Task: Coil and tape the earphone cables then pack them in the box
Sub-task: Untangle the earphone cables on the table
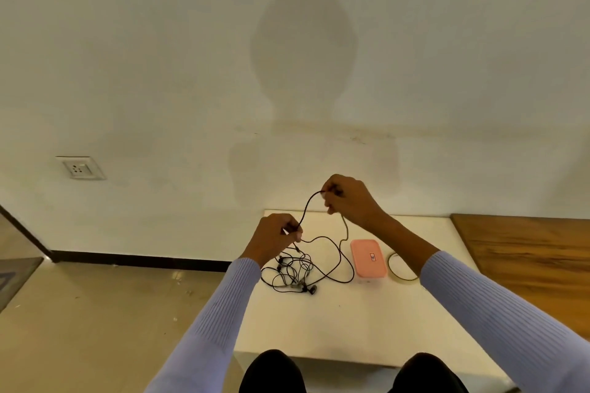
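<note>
Two hands are up over the white desk in the head view. The left hand pinches a black earphone cable with its fingers curled round it. The right hand is higher and a bit farther away, and it pinches the same cable near one end. Between the two hands the cable bends in a small arch.

Below the left hand, the rest of the cables lie in a messy pile on the desk, with little earbuds mixed in. The pink box sits shut, down under the right hand. A ring of tape lies just beside the box, on its far side from the pile.

The cable looks thin, light and very floppy, so it will not keep a shape by itself. It may snag on the pile when pulled. I think it is best to hold it near the end and wind loops slowly, pinching each loop so none slip away.
</note>
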